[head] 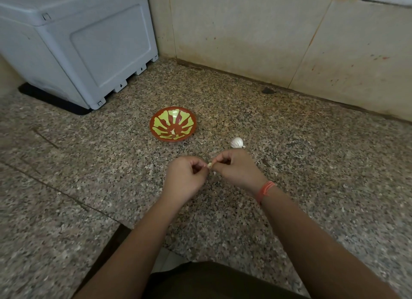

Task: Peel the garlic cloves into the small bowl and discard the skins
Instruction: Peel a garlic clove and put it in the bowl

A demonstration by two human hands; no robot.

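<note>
The garlic clove [209, 164] is held just above the bench [89, 164], with the grip of the left hand [186, 178] and the right hand [236, 168] pinched on it. Its long axis is too small to tell. Beyond, the small bowl [152, 129] holds one pale piece [172, 132]. To the bowl's right lies the garlic bulb [237, 142], tip pointing right.

The small bowl [152, 126] at the centre of the frame is brick red, painted inside with yellow-green petal shapes fanning out from the middle. To its lower right the garlic bulb [237, 142] is white, and the garlic clove [209, 164] below is pale cream. The granite countertop [89, 164] is speckled brown, grey and black. The appliance [78, 42] at upper left is pale blue-grey on a black mat [55, 102]. The wall tiles [245, 31] are beige with reddish flecks. The wrist thread [265, 190] is orange.
</note>
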